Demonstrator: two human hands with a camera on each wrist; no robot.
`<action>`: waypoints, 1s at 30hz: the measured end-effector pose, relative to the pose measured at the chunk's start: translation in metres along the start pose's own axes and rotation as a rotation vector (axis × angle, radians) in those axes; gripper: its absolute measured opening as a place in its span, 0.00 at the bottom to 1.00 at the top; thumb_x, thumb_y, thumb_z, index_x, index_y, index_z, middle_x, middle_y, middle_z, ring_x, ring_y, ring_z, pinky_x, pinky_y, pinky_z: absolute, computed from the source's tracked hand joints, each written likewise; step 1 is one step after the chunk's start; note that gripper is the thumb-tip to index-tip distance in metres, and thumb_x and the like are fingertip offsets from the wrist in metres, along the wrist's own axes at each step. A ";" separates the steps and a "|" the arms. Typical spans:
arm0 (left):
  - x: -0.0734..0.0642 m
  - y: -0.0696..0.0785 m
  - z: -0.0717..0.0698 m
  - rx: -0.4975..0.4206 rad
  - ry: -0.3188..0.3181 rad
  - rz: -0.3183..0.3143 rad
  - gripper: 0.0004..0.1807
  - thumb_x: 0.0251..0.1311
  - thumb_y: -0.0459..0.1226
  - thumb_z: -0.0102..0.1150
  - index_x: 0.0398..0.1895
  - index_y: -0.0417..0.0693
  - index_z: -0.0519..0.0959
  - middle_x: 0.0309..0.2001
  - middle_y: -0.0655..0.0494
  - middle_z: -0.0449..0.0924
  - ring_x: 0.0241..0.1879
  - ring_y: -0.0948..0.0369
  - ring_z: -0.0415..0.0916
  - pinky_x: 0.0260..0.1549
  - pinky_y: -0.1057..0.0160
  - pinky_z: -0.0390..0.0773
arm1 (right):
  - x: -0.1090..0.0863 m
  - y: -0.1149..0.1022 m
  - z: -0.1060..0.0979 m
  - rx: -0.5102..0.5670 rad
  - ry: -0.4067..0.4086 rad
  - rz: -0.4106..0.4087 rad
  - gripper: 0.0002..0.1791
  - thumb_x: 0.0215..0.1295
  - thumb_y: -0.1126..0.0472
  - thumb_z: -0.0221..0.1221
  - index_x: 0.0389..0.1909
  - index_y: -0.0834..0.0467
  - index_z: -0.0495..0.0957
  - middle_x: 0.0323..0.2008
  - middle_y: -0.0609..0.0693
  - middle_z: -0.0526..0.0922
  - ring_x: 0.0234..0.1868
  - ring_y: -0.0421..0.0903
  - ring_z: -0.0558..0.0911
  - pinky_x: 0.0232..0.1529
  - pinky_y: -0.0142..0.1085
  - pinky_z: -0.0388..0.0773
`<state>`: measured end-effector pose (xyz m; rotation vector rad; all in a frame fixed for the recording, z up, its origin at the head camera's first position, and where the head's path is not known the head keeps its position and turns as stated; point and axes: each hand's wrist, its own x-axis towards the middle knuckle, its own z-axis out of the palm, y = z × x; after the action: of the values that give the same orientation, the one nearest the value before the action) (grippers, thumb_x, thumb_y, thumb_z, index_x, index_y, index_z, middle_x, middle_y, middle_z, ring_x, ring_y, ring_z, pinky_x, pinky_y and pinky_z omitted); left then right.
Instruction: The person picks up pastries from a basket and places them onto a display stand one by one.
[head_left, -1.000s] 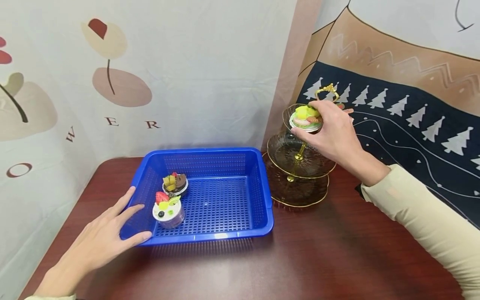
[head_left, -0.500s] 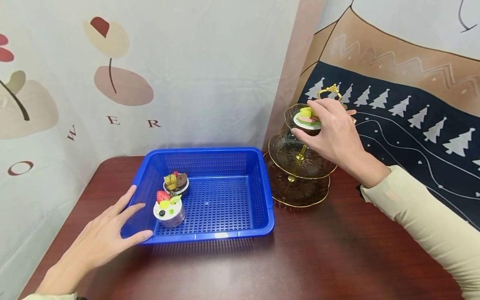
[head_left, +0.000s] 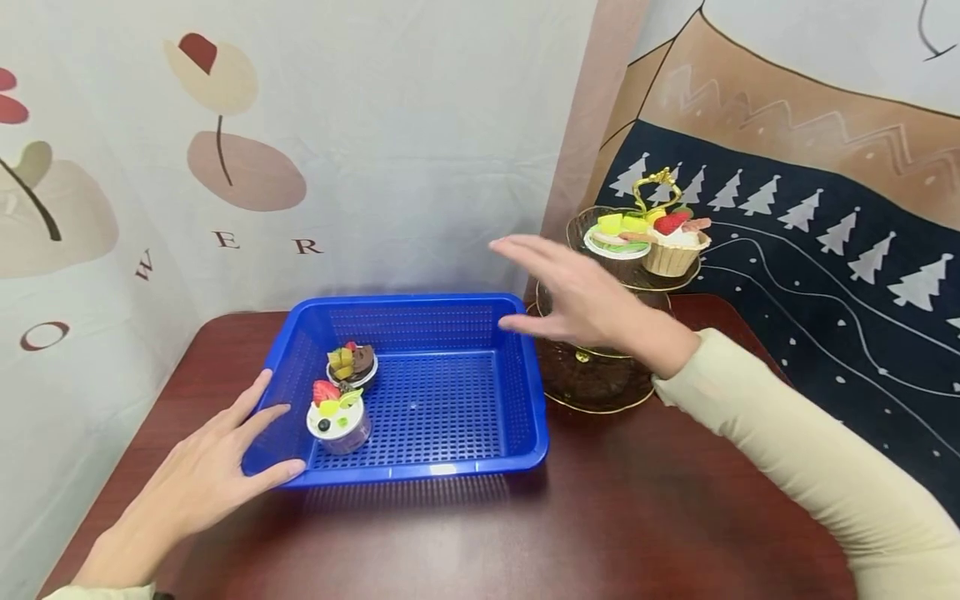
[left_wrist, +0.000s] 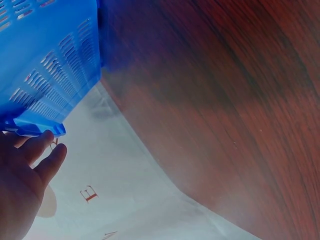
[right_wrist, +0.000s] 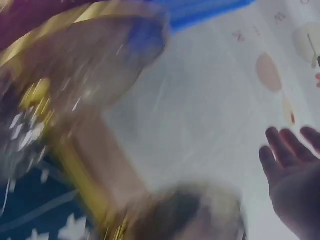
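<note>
My left hand (head_left: 191, 475) rests at the left rim of a blue plastic basket (head_left: 465, 472), its fingers spread along the edge. Inside the basket's left side sit a cup dessert with white cream and fruit (head_left: 341, 429) and a chocolate cupcake (head_left: 360, 367). My right hand (head_left: 581, 296) hovers between the basket and a three-tier cake stand (head_left: 592, 392), fingers extended and holding nothing. On the stand's top tier are a green-topped cupcake with yellow fruit (head_left: 617, 237) and a strawberry cream cupcake (head_left: 673, 250). In the right wrist view the stand is blurred.
The basket and stand are on a dark red-brown wooden table (head_left: 637, 517). A pale printed cloth (head_left: 420, 150) hangs behind them. At right is a dark cloth with white trees (head_left: 832, 283). The stand's gold handle (head_left: 658, 179) rises above its top tier.
My right hand has let go of the green-topped cupcake on the top tier and moved left and down toward the basket. The left hand has stayed in place.
</note>
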<state>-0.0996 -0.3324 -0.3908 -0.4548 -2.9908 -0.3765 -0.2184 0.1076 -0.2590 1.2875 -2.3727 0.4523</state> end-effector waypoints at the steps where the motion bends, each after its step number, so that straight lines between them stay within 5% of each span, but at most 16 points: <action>1: 0.000 0.000 0.000 -0.001 0.001 0.001 0.43 0.56 0.65 0.62 0.65 0.44 0.74 0.80 0.51 0.42 0.64 0.36 0.65 0.45 0.30 0.72 | 0.004 -0.003 0.007 0.034 -0.046 0.005 0.45 0.57 0.43 0.70 0.71 0.59 0.65 0.69 0.56 0.70 0.69 0.51 0.69 0.68 0.47 0.66; 10: 0.001 0.000 0.002 0.002 -0.013 -0.010 0.43 0.56 0.65 0.61 0.65 0.44 0.74 0.80 0.50 0.42 0.64 0.35 0.64 0.45 0.29 0.72 | 0.045 -0.028 0.069 0.225 -0.250 0.051 0.48 0.56 0.39 0.70 0.73 0.57 0.64 0.69 0.51 0.69 0.69 0.44 0.68 0.68 0.40 0.65; 21: 0.003 0.001 -0.002 -0.014 -0.042 -0.042 0.44 0.56 0.66 0.60 0.67 0.45 0.73 0.80 0.50 0.40 0.64 0.33 0.65 0.43 0.28 0.73 | 0.078 -0.051 0.109 0.469 -0.411 0.154 0.49 0.54 0.43 0.73 0.74 0.53 0.63 0.68 0.48 0.72 0.64 0.43 0.74 0.62 0.36 0.71; 30: 0.002 0.001 -0.001 -0.006 -0.034 -0.036 0.45 0.56 0.66 0.60 0.67 0.45 0.72 0.80 0.50 0.41 0.63 0.33 0.65 0.44 0.29 0.73 | 0.089 -0.068 0.147 0.466 -0.553 0.147 0.48 0.55 0.46 0.73 0.73 0.59 0.64 0.65 0.50 0.75 0.60 0.43 0.78 0.59 0.30 0.72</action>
<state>-0.1013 -0.3316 -0.3893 -0.4128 -3.0351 -0.3841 -0.2326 -0.0590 -0.3367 1.6057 -2.9531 0.8207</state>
